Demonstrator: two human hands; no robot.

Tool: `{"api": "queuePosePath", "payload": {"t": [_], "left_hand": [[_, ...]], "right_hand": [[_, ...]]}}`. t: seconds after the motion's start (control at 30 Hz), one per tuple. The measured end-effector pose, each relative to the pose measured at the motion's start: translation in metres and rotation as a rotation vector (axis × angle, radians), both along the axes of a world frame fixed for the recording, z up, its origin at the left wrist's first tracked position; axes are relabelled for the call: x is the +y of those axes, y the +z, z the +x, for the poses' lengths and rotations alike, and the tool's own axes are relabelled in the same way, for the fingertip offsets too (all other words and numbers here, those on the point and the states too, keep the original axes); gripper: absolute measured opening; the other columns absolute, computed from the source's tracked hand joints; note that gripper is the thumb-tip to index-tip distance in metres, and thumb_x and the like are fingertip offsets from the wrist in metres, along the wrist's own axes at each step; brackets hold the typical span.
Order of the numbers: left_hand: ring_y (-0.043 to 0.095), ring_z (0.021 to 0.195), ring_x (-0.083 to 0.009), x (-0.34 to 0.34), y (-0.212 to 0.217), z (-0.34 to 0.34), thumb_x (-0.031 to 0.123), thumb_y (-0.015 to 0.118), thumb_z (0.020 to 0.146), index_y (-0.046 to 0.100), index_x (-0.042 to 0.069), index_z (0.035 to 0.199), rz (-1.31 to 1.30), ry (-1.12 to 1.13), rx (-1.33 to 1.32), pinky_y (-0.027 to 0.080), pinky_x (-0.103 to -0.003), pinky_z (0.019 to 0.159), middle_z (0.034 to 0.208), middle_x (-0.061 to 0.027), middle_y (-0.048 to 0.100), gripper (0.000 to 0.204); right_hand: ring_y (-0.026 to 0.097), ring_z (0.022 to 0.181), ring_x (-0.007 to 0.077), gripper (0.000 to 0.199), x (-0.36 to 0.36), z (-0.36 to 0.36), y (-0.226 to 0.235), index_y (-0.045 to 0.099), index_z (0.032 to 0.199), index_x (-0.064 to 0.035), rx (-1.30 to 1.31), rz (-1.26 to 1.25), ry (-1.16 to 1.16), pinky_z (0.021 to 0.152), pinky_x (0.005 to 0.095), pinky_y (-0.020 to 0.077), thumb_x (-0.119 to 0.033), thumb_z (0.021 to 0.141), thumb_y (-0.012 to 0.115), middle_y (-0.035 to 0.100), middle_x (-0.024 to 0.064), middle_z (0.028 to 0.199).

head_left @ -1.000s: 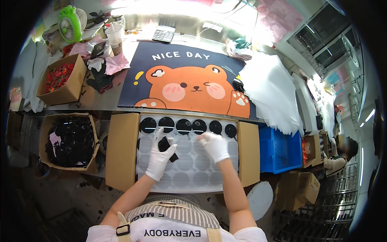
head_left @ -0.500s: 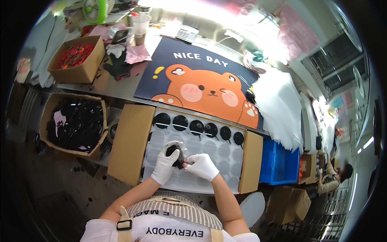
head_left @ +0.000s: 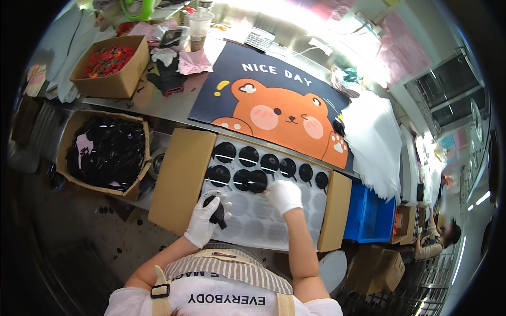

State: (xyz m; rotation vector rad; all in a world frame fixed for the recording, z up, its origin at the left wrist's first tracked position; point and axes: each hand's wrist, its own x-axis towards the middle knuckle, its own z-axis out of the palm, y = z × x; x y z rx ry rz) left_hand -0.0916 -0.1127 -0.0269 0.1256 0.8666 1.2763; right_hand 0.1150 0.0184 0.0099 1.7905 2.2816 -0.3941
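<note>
My left hand (head_left: 203,221), in a white glove, is closed around several glossy black pieces (head_left: 214,209) with tab-like ends, held above the carton's near left corner. My gloved right hand (head_left: 285,197) is closed at the edge of a glossy black round disc (head_left: 257,181), its fingertips partly hidden. This disc overlaps another black disc (head_left: 240,179) in the second row. Beneath both hands stands an open cardboard carton (head_left: 182,181) with a translucent sheet of round pockets (head_left: 253,229). Black discs with small tabs fill the far row (head_left: 248,156).
Left of the carton stands a box (head_left: 143,158) heaped with black pieces. A box of red pieces (head_left: 138,63) sits on the bench. Beyond the carton lies a bear-printed mat (head_left: 211,100), beside stacked white sheets (head_left: 374,142). A blue bin (head_left: 363,231) is at right.
My right hand has moved away from my left, right and forward, to the second row. Black discs now lie there. My left hand has drawn back left with its pieces.
</note>
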Motion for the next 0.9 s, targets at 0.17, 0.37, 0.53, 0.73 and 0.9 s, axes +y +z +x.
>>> {"api": "queuePosePath", "payload": {"t": [0.17,0.37,0.53,0.73,0.9], "left_hand": [[0.060,0.110,-0.0225,0.010,-0.003,0.009,0.019,0.054,0.099,0.054,0.016,0.122,0.001,-0.043,0.018,0.053,-0.041,0.087,0.118,-0.0042,0.061,0.023],[0.059,0.106,-0.0171,0.029,0.009,0.033,0.008,0.056,0.096,0.036,0.018,0.143,0.110,-0.121,-0.001,0.052,-0.039,0.089,0.115,-0.0043,0.057,0.053],[0.062,0.101,-0.0148,0.037,0.003,0.070,-0.005,0.059,0.089,0.037,0.011,0.139,0.371,-0.035,0.471,0.052,-0.028,0.087,0.111,-0.0057,0.057,0.057],[0.062,0.109,-0.0196,0.030,-0.010,0.072,-0.005,0.060,0.089,0.053,0.006,0.116,0.406,-0.022,0.422,0.054,-0.031,0.089,0.121,-0.0100,0.058,0.030],[0.063,0.103,-0.0164,0.024,-0.012,0.052,0.005,0.054,0.097,0.055,0.006,0.112,0.255,0.083,0.231,0.053,-0.030,0.087,0.119,-0.0085,0.061,0.015]], "right_hand": [[0.069,0.081,0.0318,0.023,-0.004,0.092,0.007,0.078,0.083,-0.0180,-0.160,-0.022,-0.234,0.074,0.0406,0.0545,-0.039,0.077,0.072,0.071,0.0127,0.085],[0.069,0.083,0.0316,0.021,-0.024,0.166,0.001,0.077,0.085,-0.0170,-0.193,0.060,-0.411,0.076,0.0410,0.0543,-0.035,0.080,0.069,0.071,0.0143,0.087],[0.068,0.083,0.0310,0.024,-0.054,0.090,0.019,0.070,0.098,-0.0099,0.128,-0.036,-0.162,0.075,0.0403,0.0530,-0.030,0.086,0.066,0.070,0.0117,0.087],[0.063,0.070,0.0104,0.016,-0.084,0.020,-0.008,0.075,0.094,-0.0028,0.930,-0.363,-0.236,0.068,0.0252,0.0506,-0.012,0.082,0.075,0.071,0.0073,0.077],[0.054,0.056,0.0074,0.020,-0.088,0.008,-0.011,0.071,0.083,0.0007,0.882,-0.425,-0.256,0.057,0.0259,0.0469,-0.019,0.081,0.073,0.064,0.0089,0.060]]}}
